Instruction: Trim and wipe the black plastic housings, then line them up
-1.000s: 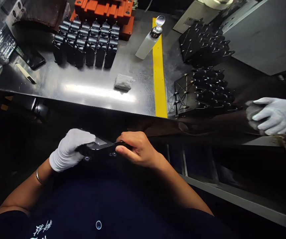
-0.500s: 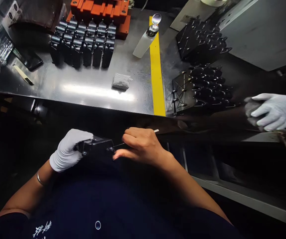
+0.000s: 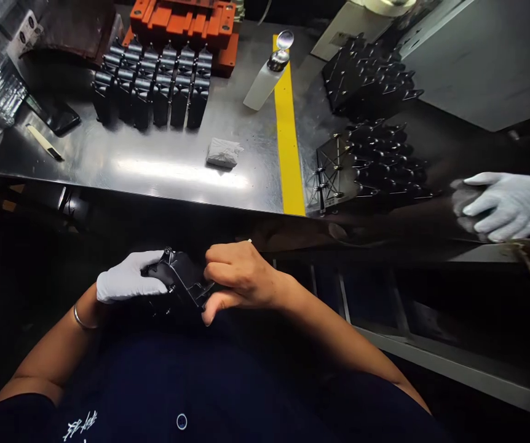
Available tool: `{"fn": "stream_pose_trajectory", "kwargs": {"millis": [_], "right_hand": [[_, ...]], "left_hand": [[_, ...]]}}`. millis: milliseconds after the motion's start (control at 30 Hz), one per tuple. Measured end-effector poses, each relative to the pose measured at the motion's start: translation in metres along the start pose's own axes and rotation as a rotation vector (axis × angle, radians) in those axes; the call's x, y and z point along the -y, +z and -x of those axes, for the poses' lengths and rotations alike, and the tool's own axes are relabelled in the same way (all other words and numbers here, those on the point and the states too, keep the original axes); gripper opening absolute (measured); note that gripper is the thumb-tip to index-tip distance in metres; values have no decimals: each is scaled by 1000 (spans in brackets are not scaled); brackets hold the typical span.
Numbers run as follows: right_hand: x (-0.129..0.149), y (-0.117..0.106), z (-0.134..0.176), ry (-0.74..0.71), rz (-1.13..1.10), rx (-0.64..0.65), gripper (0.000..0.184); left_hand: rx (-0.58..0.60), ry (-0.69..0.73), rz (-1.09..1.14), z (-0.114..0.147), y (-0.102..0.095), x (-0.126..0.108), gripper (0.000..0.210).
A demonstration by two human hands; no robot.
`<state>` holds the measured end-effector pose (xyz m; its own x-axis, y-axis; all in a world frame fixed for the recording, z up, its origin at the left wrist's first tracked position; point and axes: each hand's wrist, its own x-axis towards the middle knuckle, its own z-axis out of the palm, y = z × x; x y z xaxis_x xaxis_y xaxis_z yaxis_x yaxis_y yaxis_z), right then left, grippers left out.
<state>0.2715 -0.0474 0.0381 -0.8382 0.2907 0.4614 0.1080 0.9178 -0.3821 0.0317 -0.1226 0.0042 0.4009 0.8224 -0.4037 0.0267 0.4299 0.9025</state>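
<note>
Head view: my gloved left hand [image 3: 127, 283] and bare right hand [image 3: 236, 277] both grip a small black plastic housing [image 3: 182, 282] just in front of my lap, below the steel bench [image 3: 163, 163]. A moment ago the part lay flat between my hands; now it is tipped up on edge, one corner with a round boss pointing at the bench. My left fingers wrap its near end; my right fingers are curled tight on the other side, thumb underneath, a thin pale stick poking from that fist. I judge I have turned it to work another face. A co-worker's gloved hand [image 3: 509, 203] rests on a cloth, well apart to the right.
</note>
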Motion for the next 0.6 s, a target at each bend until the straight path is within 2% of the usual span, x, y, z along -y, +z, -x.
{"fn": "stream_pose_trajectory", "kwargs": {"millis": [267, 600], "right_hand": [[-3, 11, 3, 74, 53, -126, 64], [-4, 15, 4, 98, 91, -191, 62]], "left_hand": [[-87, 6, 40, -4, 4, 10, 57], [-140, 19, -9, -8, 8, 13, 65]]}}
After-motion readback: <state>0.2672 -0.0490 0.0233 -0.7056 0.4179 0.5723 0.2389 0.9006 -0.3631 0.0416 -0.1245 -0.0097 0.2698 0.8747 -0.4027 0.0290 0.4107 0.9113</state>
